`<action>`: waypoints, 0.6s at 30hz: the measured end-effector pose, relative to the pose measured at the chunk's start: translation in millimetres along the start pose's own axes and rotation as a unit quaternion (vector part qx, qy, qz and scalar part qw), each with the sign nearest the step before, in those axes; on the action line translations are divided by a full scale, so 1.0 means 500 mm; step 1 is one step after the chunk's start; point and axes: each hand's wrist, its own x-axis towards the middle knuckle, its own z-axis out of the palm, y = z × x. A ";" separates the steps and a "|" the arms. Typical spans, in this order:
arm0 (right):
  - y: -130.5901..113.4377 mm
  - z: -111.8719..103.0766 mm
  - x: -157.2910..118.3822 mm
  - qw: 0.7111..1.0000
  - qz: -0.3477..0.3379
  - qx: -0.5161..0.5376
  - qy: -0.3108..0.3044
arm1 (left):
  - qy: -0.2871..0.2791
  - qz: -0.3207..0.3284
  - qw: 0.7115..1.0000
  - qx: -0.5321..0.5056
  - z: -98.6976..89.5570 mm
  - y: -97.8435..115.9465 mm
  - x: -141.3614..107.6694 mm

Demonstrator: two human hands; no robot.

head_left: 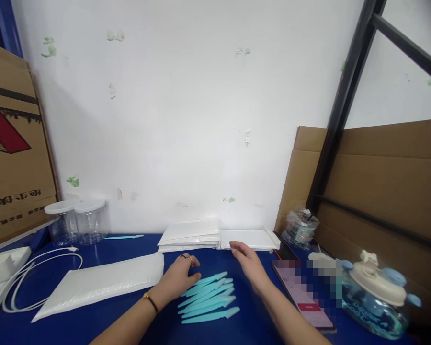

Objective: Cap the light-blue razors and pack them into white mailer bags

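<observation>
Turquoise plastic blades [209, 297] lie fanned on the blue tabletop [129, 316], near centre. Left hand [179, 280] rests on their left ends, fingers curled; right hand [249, 263] hovers just beyond, fingers loosely spread, holding nothing.

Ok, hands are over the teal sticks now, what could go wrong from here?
The left hand rests against the loose fan of teal sticks; a nudge could scatter them. The right hand hovers near the phone and water bottle, so a wide sweep might knock either.
</observation>
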 end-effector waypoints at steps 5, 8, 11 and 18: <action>0.030 -0.024 0.061 0.974 -0.051 -0.168 -0.144 | -0.061 -0.033 0.997 0.023 0.000 -0.018 0.023; 0.055 -0.020 0.051 0.950 -0.089 -0.255 -0.157 | -0.014 -0.017 1.000 0.013 0.009 -0.021 0.021; 0.057 -0.011 0.038 0.934 -0.108 -0.293 -0.172 | -0.001 -0.017 1.000 -0.002 0.010 -0.018 0.019; 0.063 -0.037 0.065 0.966 -0.059 -0.191 -0.163 | 0.010 -0.044 0.999 0.008 -0.014 -0.052 0.041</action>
